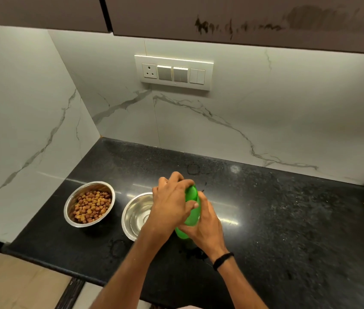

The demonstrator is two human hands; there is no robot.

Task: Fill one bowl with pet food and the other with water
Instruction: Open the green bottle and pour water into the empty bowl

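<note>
1. Food bowl (65, 211), left of both hands: holds kibble (91, 206), so this part looks done.
2. Second bowl (135, 214), beside left wrist: looks empty, water still to go.
3. Green bottle (192, 216) between the hands: left hand (172, 197) curled over its cap, right hand (207, 230) gripping its body.

Two steel bowls (74, 198) (135, 214), one green bottle (192, 210), two hands (172, 197) (207, 228), one switch panel (174, 72), one black wristband (223, 260)

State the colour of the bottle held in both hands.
Green: the bottle shows best in the head view.
</note>
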